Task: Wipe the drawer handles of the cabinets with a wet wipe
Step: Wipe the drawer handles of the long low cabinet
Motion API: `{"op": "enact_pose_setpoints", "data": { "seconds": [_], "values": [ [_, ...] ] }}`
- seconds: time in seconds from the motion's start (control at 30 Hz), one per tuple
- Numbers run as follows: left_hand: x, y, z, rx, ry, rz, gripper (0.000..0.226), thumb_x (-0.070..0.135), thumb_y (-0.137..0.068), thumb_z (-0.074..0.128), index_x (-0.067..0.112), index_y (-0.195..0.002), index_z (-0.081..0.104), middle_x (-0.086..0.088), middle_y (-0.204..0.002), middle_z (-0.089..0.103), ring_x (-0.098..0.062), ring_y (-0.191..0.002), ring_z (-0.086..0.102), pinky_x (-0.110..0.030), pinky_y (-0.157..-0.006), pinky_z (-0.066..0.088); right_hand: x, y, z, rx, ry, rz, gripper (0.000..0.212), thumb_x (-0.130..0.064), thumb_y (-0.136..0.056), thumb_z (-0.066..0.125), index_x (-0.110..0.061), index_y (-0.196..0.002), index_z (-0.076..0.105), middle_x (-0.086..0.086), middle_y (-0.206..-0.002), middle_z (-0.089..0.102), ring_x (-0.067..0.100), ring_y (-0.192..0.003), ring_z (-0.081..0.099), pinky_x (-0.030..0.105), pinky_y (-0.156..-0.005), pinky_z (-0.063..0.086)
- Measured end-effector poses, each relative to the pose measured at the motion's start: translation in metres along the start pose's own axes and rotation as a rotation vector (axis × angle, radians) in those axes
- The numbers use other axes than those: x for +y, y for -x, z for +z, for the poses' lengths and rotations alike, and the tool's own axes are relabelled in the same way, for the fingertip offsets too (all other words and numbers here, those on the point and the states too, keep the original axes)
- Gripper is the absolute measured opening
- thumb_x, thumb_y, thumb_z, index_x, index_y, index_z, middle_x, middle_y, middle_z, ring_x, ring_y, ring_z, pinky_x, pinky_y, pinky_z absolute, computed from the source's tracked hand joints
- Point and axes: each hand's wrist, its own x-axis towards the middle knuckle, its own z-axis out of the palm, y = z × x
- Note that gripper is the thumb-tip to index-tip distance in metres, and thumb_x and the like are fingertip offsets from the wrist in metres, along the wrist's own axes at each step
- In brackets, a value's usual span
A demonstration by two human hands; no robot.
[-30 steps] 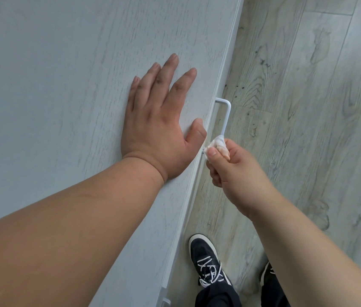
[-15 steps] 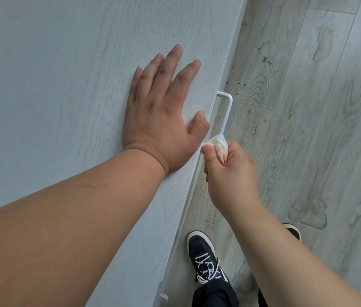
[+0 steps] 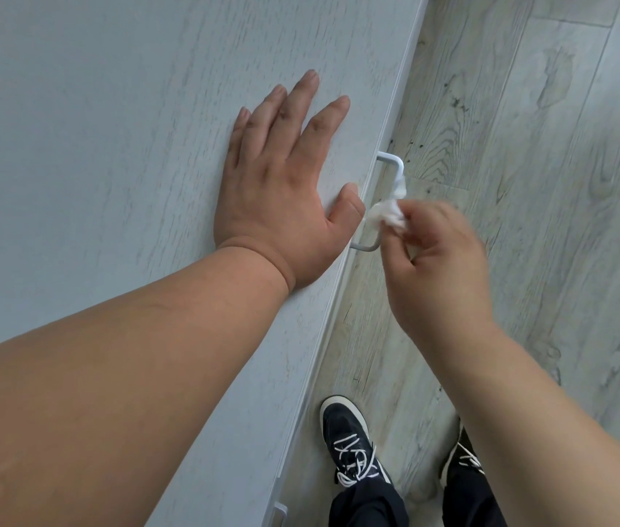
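1. Your left hand [image 3: 282,192] lies flat and spread on the cabinet top [image 3: 110,146], gripping nothing.
2. Your right hand [image 3: 437,260] pinches a crumpled wipe [image 3: 384,216], blurred, against the white handle [image 3: 390,173] on the cabinet's front edge.
3. Your shoes [image 3: 350,446] stand on the floor [image 3: 548,165] below.

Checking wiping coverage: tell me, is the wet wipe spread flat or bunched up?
Bunched up: the wet wipe is a crumpled wad pinched in the right hand against the drawer handle.

Left hand [image 3: 282,199] lies flat on the pale woodgrain cabinet top [image 3: 91,146].
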Motion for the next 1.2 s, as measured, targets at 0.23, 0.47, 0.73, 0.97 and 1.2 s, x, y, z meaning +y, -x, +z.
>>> {"op": "enact_pose_setpoints", "data": {
  "seconds": [0.23,0.47,0.73,0.97,1.2],
  "values": [
    [0.0,0.0,0.0,-0.001,0.002,-0.005,0.074,0.05,-0.089,0.046,0.026,-0.159,0.038,-0.001,-0.171,0.025,-0.028,-0.157,0.022,-0.053,-0.128,0.016,-0.009,0.007,0.002,-0.143,0.284,-0.177,0.02,-0.024,-0.093,0.045,-0.025,-0.075,0.036,-0.007,-0.069,0.035,0.021,-0.053,0.032,0.023,-0.047,0.014],
    [0.0,-0.001,0.0,0.0,-0.003,-0.002,0.075,0.051,-0.089,0.045,0.026,-0.159,0.038,-0.002,-0.171,0.025,-0.029,-0.157,0.022,-0.052,-0.128,0.015,-0.003,-0.001,-0.012,-0.34,0.098,-0.054,0.043,-0.047,-0.103,0.042,-0.025,-0.14,0.043,-0.016,-0.084,0.057,0.014,-0.069,0.052,0.032,-0.057,0.031],
    [0.0,-0.001,-0.001,-0.009,-0.01,-0.005,0.075,0.05,-0.089,0.045,0.026,-0.159,0.037,-0.002,-0.171,0.024,-0.028,-0.157,0.021,-0.052,-0.128,0.014,-0.003,-0.003,-0.011,-0.174,0.047,-0.028,0.028,-0.047,-0.099,0.056,-0.021,-0.111,0.056,-0.011,-0.091,0.059,0.012,-0.077,0.054,0.033,-0.064,0.038],
    [-0.001,0.0,0.0,-0.012,-0.018,-0.003,0.074,0.05,-0.09,0.045,0.026,-0.16,0.036,-0.001,-0.172,0.023,-0.028,-0.157,0.02,-0.052,-0.128,0.014,-0.006,-0.009,-0.005,-0.002,0.009,-0.099,0.027,-0.014,-0.09,0.073,-0.019,-0.116,0.071,-0.015,-0.099,0.061,0.011,-0.096,0.062,0.025,-0.085,0.049],
    [0.0,0.0,0.0,-0.007,-0.008,-0.005,0.075,0.05,-0.089,0.046,0.026,-0.159,0.037,-0.002,-0.171,0.025,-0.029,-0.157,0.021,-0.052,-0.128,0.015,-0.002,-0.003,0.004,-0.023,0.181,-0.284,0.006,-0.012,-0.089,0.074,-0.017,-0.092,0.073,-0.003,-0.075,0.069,0.028,-0.07,0.06,0.035,-0.058,0.047]
  ]
}}
